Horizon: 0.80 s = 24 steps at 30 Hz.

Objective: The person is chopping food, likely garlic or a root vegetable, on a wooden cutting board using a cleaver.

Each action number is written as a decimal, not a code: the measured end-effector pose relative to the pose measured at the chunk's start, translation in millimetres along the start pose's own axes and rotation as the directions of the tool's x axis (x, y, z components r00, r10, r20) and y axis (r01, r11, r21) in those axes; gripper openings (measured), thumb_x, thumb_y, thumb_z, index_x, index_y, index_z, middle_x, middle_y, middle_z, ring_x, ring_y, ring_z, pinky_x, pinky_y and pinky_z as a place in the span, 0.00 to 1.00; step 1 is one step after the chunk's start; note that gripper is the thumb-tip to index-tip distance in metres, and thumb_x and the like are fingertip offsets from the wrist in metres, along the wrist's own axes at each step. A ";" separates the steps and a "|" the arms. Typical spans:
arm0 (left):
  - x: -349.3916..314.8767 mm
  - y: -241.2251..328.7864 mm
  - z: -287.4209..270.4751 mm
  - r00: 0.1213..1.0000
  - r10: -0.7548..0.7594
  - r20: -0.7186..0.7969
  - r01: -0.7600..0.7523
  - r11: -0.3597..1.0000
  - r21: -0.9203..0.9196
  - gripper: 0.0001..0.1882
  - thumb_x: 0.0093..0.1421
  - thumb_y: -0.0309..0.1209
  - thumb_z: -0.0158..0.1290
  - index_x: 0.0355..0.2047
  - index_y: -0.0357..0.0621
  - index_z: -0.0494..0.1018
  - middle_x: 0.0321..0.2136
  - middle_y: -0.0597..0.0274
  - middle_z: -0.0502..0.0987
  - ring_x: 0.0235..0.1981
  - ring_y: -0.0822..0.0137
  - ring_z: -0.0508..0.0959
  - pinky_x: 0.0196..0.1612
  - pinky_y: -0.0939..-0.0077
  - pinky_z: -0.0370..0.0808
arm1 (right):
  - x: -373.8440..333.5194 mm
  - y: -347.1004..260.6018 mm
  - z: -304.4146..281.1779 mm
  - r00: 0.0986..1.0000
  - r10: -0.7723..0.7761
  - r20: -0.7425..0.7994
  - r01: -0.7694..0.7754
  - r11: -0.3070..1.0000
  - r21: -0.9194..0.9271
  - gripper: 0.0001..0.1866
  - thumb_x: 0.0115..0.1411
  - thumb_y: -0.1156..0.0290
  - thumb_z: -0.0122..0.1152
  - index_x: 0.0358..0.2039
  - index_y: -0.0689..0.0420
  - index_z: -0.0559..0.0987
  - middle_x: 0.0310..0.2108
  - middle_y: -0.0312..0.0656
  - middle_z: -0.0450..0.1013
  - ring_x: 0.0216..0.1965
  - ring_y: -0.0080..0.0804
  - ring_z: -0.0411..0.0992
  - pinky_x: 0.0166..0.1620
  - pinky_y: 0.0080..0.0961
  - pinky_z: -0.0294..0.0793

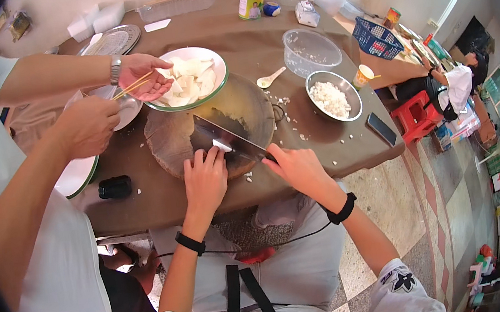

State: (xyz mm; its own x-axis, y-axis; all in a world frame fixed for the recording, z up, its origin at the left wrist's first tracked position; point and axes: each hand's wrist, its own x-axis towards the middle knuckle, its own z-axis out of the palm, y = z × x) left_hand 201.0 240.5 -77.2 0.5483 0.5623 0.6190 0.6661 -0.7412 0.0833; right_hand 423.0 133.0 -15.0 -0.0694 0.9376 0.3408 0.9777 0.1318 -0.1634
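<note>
A round wooden chopping block [164, 143] lies in front of me on a brown-covered table. My right hand [299, 167] grips the handle of a cleaver [236, 137], its broad dark blade slanting away to the left across the block. Bent fingertips of my left hand [206, 177] press on a small white piece of food [222, 145] beside the blade. Just beyond the block, a white, green-rimmed bowl [187, 105] holds larger white slices. To the right, a steel bowl [352, 95] contains white diced pieces, and crumbs are scattered between it and the block.
At left, a co-worker's hands [143, 77] hold thin sticks beside the slice bowl. A clear plastic tub [312, 51], white spoon [271, 78], yellow cup [363, 75] and phone [381, 128] are to the right. A black case [115, 187] lies left. A cable joins my wristbands.
</note>
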 end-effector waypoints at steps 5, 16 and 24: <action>-4.9 -3.2 0.1 1.000 -0.009 0.029 0.009 1.000 0.001 0.18 0.60 0.32 0.61 0.51 0.42 0.82 0.52 0.69 0.80 0.48 0.62 0.74 0.47 0.63 0.68 | 4.4 5.6 3.0 0.998 -0.054 -0.017 0.053 0.998 -0.030 0.14 0.70 0.56 0.62 0.39 0.51 0.71 0.20 0.42 0.76 0.22 0.48 0.78 0.23 0.42 0.73; 7.8 -0.2 -9.0 0.997 -0.023 0.076 0.024 1.000 -0.007 0.18 0.61 0.30 0.61 0.52 0.44 0.81 0.54 0.69 0.79 0.50 0.61 0.75 0.50 0.62 0.69 | 14.9 35.0 -3.7 0.999 0.001 0.049 -0.006 0.996 0.087 0.14 0.72 0.54 0.60 0.42 0.51 0.73 0.22 0.46 0.77 0.24 0.52 0.78 0.26 0.47 0.74; 7.2 10.4 -40.6 0.987 -0.054 0.154 0.062 0.997 -0.047 0.17 0.63 0.32 0.60 0.52 0.45 0.80 0.56 0.67 0.78 0.53 0.59 0.75 0.53 0.60 0.69 | 16.8 29.5 -6.4 0.994 0.053 0.098 -0.064 0.993 0.104 0.15 0.72 0.52 0.59 0.42 0.52 0.75 0.23 0.48 0.78 0.26 0.54 0.78 0.29 0.48 0.75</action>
State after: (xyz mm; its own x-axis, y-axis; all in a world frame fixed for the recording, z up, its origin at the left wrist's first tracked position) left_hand 191.4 221.9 -40.1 0.5824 0.6515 0.4861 0.6747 -0.7210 0.1580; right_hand 452.0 150.6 -8.2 -0.0363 0.9703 0.2391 0.9542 0.1048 -0.2803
